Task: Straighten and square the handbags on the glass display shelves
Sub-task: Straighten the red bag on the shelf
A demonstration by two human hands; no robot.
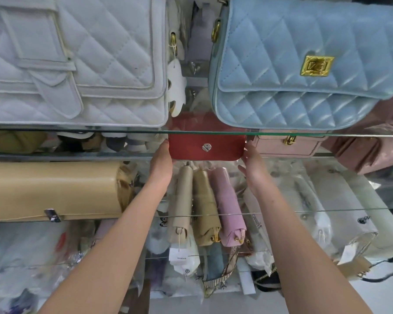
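your left hand (160, 165) and right hand (253, 166) reach in under the top shelf (100, 131) and flank the red bag (222, 147). the left lies flat against the bag's left end and the right against its right end. the fingers on both look fairly straight, pressing the sides rather than wrapped round them, though the fingertips are partly hidden by the shelf edge.

the red bag stands on the middle shelf (55, 156), at its front edge and about midway along, with its flap and silver snap (206, 148) facing you. a pink bag (286, 147) sits just beside it on the right.

on the top shelf a white bag (77, 64) fills the left part and a blue bag (293, 64) stands at the right, tilted, both close to the front edge. on the lower shelf (327, 210) a tan bag (52, 191) lies at the left, and three purses (205, 207) lie side by side between your forearms.
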